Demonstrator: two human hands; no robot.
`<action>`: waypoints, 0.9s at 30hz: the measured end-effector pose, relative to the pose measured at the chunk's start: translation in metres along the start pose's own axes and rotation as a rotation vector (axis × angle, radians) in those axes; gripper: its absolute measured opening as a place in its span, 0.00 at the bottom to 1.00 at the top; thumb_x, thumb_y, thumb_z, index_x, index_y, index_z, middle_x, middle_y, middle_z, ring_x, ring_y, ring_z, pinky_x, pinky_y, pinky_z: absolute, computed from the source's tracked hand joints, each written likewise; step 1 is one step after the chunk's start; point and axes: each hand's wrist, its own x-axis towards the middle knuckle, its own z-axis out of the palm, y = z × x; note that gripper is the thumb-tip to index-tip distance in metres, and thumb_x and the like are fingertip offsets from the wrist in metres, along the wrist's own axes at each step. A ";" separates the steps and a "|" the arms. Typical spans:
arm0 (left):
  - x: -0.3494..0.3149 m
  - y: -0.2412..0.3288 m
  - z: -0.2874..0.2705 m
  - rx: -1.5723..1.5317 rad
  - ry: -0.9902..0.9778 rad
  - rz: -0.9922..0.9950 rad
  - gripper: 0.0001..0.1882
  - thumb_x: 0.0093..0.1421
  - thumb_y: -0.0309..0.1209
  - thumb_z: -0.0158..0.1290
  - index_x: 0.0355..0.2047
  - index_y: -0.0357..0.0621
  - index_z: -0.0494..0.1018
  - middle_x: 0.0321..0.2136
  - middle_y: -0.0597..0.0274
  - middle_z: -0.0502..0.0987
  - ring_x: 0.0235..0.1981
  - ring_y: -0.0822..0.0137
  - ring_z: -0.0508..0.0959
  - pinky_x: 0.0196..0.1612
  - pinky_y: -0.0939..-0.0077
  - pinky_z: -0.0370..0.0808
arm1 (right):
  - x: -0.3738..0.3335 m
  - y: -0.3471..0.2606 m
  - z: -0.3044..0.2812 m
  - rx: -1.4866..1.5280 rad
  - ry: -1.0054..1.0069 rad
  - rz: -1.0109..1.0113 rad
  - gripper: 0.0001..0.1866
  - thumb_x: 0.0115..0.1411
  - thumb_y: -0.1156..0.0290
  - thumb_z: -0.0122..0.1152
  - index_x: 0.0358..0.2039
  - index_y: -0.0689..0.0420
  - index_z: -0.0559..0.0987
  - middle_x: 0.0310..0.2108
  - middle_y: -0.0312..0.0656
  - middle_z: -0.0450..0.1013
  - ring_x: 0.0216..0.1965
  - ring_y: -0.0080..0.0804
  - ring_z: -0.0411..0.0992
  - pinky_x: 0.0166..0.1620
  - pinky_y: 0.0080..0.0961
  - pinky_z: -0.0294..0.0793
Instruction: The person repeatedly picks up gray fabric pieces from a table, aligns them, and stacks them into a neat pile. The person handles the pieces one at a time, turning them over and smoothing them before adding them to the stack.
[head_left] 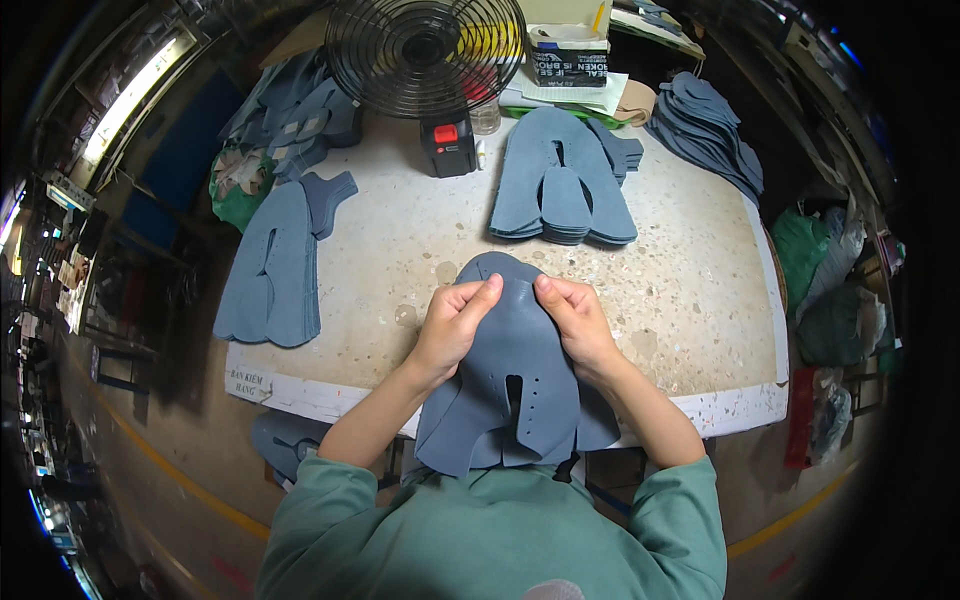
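A smooth blue-grey leather shoe upper (510,345), with a slot and small punched holes, lies in front of me over the table's near edge. My left hand (452,328) pinches its far left part, thumb on top and fingers curled beneath. On the far right part, my right hand (580,325) grips the same way. Between the two thumbs the leather looks stretched and slightly creased. Other leather pieces show under its lower end, close to my body. Just beyond my hands is a stack of similar uppers (520,200), with a smaller tongue-shaped stack (566,205) on it.
Another stack of uppers (268,275) sits at the table's left edge. At the back are a black fan (422,50), a battery base with a red switch (447,145) and a pile of curved pieces (705,130). Green bags (800,255) hang beyond the right edge.
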 end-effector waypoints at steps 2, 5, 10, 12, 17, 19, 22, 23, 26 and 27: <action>-0.001 0.002 0.001 0.030 0.000 -0.034 0.17 0.67 0.37 0.45 0.32 0.36 0.77 0.28 0.65 0.79 0.27 0.80 0.75 0.33 0.87 0.70 | 0.000 0.000 0.000 0.025 -0.015 0.024 0.21 0.66 0.56 0.49 0.30 0.62 0.79 0.26 0.35 0.76 0.25 0.16 0.70 0.30 0.15 0.71; -0.002 0.003 0.008 0.015 0.051 -0.008 0.22 0.67 0.37 0.45 0.14 0.46 0.66 0.16 0.81 0.62 0.21 0.87 0.57 0.24 0.87 0.55 | 0.000 0.001 -0.002 0.039 -0.033 0.041 0.22 0.66 0.55 0.48 0.29 0.62 0.79 0.25 0.35 0.76 0.25 0.16 0.70 0.30 0.15 0.71; -0.003 0.007 0.013 0.007 0.062 -0.015 0.22 0.67 0.36 0.46 0.14 0.47 0.63 0.16 0.81 0.60 0.20 0.86 0.55 0.23 0.87 0.53 | -0.001 0.003 -0.005 0.046 -0.058 0.081 0.25 0.66 0.52 0.47 0.28 0.62 0.79 0.24 0.35 0.76 0.24 0.16 0.70 0.30 0.15 0.71; -0.003 0.006 0.012 0.007 0.061 -0.014 0.22 0.67 0.36 0.46 0.14 0.47 0.63 0.16 0.82 0.60 0.20 0.86 0.55 0.23 0.87 0.53 | 0.000 0.003 -0.005 0.032 -0.058 0.081 0.26 0.65 0.50 0.46 0.28 0.62 0.79 0.24 0.36 0.76 0.24 0.16 0.70 0.29 0.15 0.71; -0.001 -0.001 0.007 0.030 0.059 0.004 0.22 0.67 0.37 0.46 0.14 0.46 0.65 0.16 0.82 0.61 0.20 0.87 0.56 0.23 0.88 0.55 | -0.001 0.001 -0.002 0.017 -0.048 0.099 0.28 0.65 0.47 0.45 0.27 0.61 0.80 0.24 0.36 0.76 0.24 0.16 0.71 0.29 0.15 0.71; 0.002 0.001 0.002 0.033 0.001 -0.028 0.16 0.67 0.37 0.45 0.25 0.41 0.73 0.23 0.72 0.72 0.24 0.83 0.68 0.30 0.88 0.64 | -0.003 0.000 -0.001 0.066 -0.039 0.142 0.28 0.65 0.46 0.45 0.27 0.60 0.80 0.24 0.36 0.76 0.24 0.17 0.71 0.29 0.15 0.72; 0.008 0.011 -0.006 0.114 -0.057 -0.047 0.15 0.67 0.37 0.45 0.29 0.40 0.74 0.25 0.71 0.75 0.27 0.83 0.71 0.32 0.88 0.68 | -0.001 -0.003 0.000 0.099 -0.053 0.122 0.25 0.65 0.50 0.48 0.26 0.59 0.79 0.22 0.32 0.74 0.22 0.16 0.69 0.26 0.15 0.69; 0.009 0.014 -0.008 0.145 -0.072 -0.058 0.15 0.67 0.37 0.45 0.28 0.41 0.74 0.25 0.72 0.74 0.27 0.84 0.70 0.32 0.89 0.67 | 0.001 -0.005 0.000 -0.023 -0.060 0.099 0.22 0.64 0.52 0.51 0.26 0.59 0.79 0.21 0.31 0.73 0.21 0.15 0.68 0.25 0.16 0.68; 0.011 0.020 -0.008 0.163 -0.059 0.063 0.14 0.66 0.37 0.46 0.25 0.45 0.69 0.24 0.75 0.70 0.28 0.85 0.67 0.32 0.90 0.64 | 0.015 -0.013 0.000 -0.409 -0.142 -0.035 0.17 0.61 0.58 0.57 0.26 0.59 0.79 0.17 0.31 0.69 0.18 0.15 0.64 0.22 0.18 0.63; 0.011 0.018 -0.003 0.184 0.006 0.132 0.15 0.65 0.35 0.48 0.23 0.42 0.67 0.20 0.74 0.68 0.26 0.82 0.65 0.31 0.85 0.65 | 0.021 -0.018 0.000 -0.593 -0.157 -0.081 0.15 0.59 0.59 0.60 0.26 0.59 0.78 0.16 0.31 0.68 0.17 0.16 0.64 0.21 0.19 0.61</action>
